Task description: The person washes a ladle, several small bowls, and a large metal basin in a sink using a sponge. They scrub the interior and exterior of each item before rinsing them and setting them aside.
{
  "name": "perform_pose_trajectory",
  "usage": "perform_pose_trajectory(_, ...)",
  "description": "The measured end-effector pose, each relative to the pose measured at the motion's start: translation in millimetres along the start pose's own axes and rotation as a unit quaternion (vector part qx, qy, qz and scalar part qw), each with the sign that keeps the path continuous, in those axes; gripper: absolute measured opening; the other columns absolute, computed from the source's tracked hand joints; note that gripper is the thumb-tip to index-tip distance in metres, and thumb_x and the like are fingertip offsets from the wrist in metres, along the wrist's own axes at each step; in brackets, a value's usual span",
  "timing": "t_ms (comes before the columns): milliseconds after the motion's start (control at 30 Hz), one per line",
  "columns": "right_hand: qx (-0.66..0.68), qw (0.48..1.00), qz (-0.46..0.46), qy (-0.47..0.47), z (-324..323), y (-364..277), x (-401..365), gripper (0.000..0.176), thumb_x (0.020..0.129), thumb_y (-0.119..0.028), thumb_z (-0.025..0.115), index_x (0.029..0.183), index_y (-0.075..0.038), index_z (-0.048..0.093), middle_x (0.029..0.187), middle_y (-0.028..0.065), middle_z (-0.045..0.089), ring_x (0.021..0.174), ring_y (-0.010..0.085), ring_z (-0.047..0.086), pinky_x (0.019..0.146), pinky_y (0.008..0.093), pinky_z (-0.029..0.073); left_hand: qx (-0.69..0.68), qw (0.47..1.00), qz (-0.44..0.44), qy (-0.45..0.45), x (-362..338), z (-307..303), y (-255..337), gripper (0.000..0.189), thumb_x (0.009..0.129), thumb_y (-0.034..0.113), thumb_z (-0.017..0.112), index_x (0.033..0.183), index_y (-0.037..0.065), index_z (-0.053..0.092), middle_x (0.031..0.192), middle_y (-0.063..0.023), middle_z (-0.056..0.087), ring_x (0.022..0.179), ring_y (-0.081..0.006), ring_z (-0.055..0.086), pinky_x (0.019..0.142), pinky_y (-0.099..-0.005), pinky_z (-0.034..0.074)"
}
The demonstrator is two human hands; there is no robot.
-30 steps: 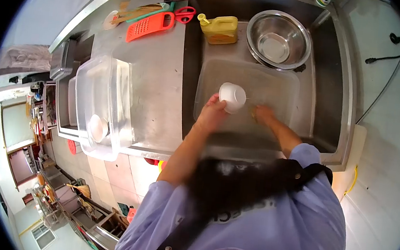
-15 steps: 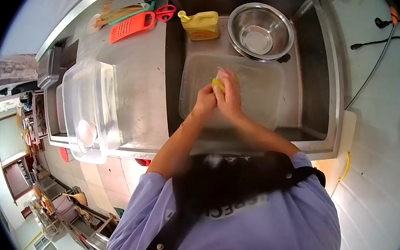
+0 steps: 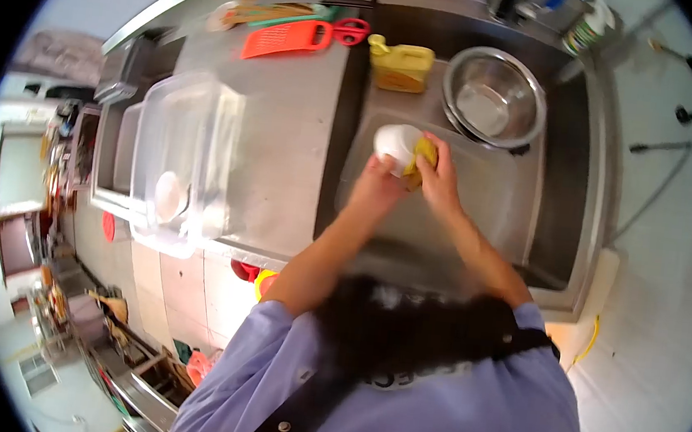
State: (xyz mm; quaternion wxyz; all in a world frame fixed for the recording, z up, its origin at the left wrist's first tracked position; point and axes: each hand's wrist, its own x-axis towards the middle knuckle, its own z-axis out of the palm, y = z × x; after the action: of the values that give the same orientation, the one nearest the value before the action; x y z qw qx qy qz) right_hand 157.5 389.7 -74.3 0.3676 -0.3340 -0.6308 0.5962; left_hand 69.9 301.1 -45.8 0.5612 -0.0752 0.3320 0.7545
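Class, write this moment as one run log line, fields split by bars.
left hand: holds white bowl | right hand: holds yellow sponge or cloth against bowl | place: over sink

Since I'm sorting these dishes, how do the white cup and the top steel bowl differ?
The white cup is smaller; the top steel bowl is wider. The cup is plain white, the bowl shiny grey metal. The left hand holds the cup, while the bowl rests in the sink. Both are round.
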Motion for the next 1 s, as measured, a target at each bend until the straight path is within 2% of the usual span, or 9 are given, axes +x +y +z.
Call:
perform_pose_trajectory(133,-0.335,0.890,-0.305,-0.042,13,-39,-10,0.025,0.079,-0.009,0.061,0.101,-0.006,0.051,0.121,0.0144,0.053,0.119,0.0325,0.046,0.098,0.0428,0.036,0.002,0.999,-0.043,-0.031,15,-12,-14,0.030,0.095,0.020,0.047,0.124,0.012,0.045,0.123,-0.0050,0.052,0.113,-0.0205,0.051,0.097,-0.0419,0.042)
perform_pose_trajectory(267,-0.286,0.887,-0.350,-0.094,-7,-19,6,0.018,0.081,-0.015,0.060,0.096,-0.007,0.053,0.113,0.0135,0.057,0.111,0.0325,0.052,0.094,0.0437,0.040,0.043,0.992,-0.086,-0.081,17,-43,-17,0.029,0.094,0.021,0.048,0.122,0.011,0.047,0.119,-0.0039,0.055,0.110,-0.0174,0.053,0.097,-0.0356,0.042)
perform_pose_trajectory(367,-0.181,0.980,0.007,-0.077,-17,-28,5,0.018,0.087,-0.018,0.056,0.098,-0.005,0.054,0.105,0.0119,0.060,0.099,0.0275,0.059,0.086,0.0353,0.045,0.045,0.992,-0.100,-0.060,17,-62,-19,0.031,0.094,0.022,0.049,0.122,0.010,0.048,0.115,-0.0044,0.058,0.106,-0.0183,0.056,0.096,-0.0384,0.042)
perform_pose_trajectory(567,0.015,0.977,0.182,-0.111,-56,59,28,0.028,0.089,-0.021,0.053,0.109,-0.002,0.053,0.095,0.0080,0.061,0.084,0.0167,0.058,0.077,0.0302,0.046,-0.004,0.991,-0.098,-0.095,-12,-38,4,0.035,0.092,0.026,0.054,0.123,0.010,0.049,0.117,-0.0026,0.058,0.105,-0.0173,0.057,0.095,-0.0368,0.042)
perform_pose_trajectory(633,-0.157,0.919,0.255,-0.258,-75,64,17,0.029,0.089,-0.021,0.053,0.110,-0.002,0.054,0.095,0.0085,0.062,0.084,0.0180,0.058,0.077,0.0312,0.045,0.041,0.992,-0.072,-0.099,-27,-9,23,0.032,0.090,0.024,0.058,0.118,0.009,0.054,0.110,-0.0028,0.061,0.097,-0.0144,0.058,0.090,-0.0335,0.045)
perform_pose_trajectory(733,-0.283,0.865,0.257,-0.325,-90,105,1,0.027,0.089,-0.021,0.052,0.109,-0.003,0.055,0.092,0.0106,0.063,0.084,0.0204,0.059,0.077,0.0332,0.046,0.538,0.840,0.074,-0.004,-20,-16,55,0.021,0.090,0.018,0.058,0.107,0.006,0.061,0.097,-0.0041,0.064,0.090,-0.0128,0.058,0.083,-0.0301,0.046)
perform_pose_trajectory(767,-0.309,0.863,0.252,-0.311,-112,117,-9,0.026,0.089,-0.021,0.052,0.108,-0.003,0.055,0.091,0.0116,0.063,0.083,0.0212,0.060,0.076,0.0340,0.046,0.612,0.755,0.236,0.002,-21,-25,69,0.012,0.088,0.011,0.057,0.094,0.003,0.064,0.087,-0.0046,0.064,0.085,-0.0122,0.057,0.077,-0.0277,0.046)
perform_pose_trajectory(933,-0.315,0.877,0.245,-0.269,-132,90,2,0.025,0.086,-0.021,0.054,0.105,-0.004,0.053,0.090,0.0183,0.062,0.081,0.0320,0.061,0.070,0.0415,0.047,0.696,0.521,0.440,0.225,-97,-6,213,0.016,0.091,0.008,0.050,0.100,0.004,0.063,0.089,-0.0107,0.067,0.083,-0.0186,0.063,0.072,-0.0319,0.047)
perform_pose_trajectory(1000,-0.347,0.866,0.250,-0.259,-138,69,9,0.028,0.084,-0.022,0.055,0.105,-0.004,0.053,0.091,0.0184,0.063,0.083,0.0339,0.061,0.070,0.0425,0.047,0.682,0.485,0.465,0.289,-103,-26,259,0.017,0.091,0.013,0.052,0.101,0.004,0.062,0.087,-0.0130,0.067,0.075,-0.0226,0.063,0.068,-0.0316,0.048)
